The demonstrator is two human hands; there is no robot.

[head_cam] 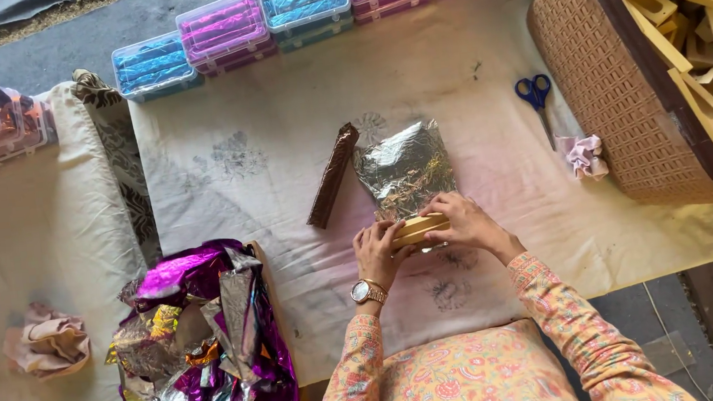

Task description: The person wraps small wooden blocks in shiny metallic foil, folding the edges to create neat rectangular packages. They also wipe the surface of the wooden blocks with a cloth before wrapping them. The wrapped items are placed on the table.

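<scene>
Left hand (376, 253) and right hand (466, 220): fingers closed on ends of pale wooden block (420, 230), block held between both, touching near edge of silver foil sheet (403, 169).

Progress, judged: block set at foil edge, foil flat and unfolded, wrapping barely begun.

Brown wrapped bar (332, 175) just left of foil.

Blue scissors (536, 96) toward cloth's (263, 140) right edge, beside woven basket (606, 80) of unwrapped wooden pieces.

Crumpled foil heap (204, 337) at near left corner. Lidded plastic boxes (227, 34) along far edge.
</scene>
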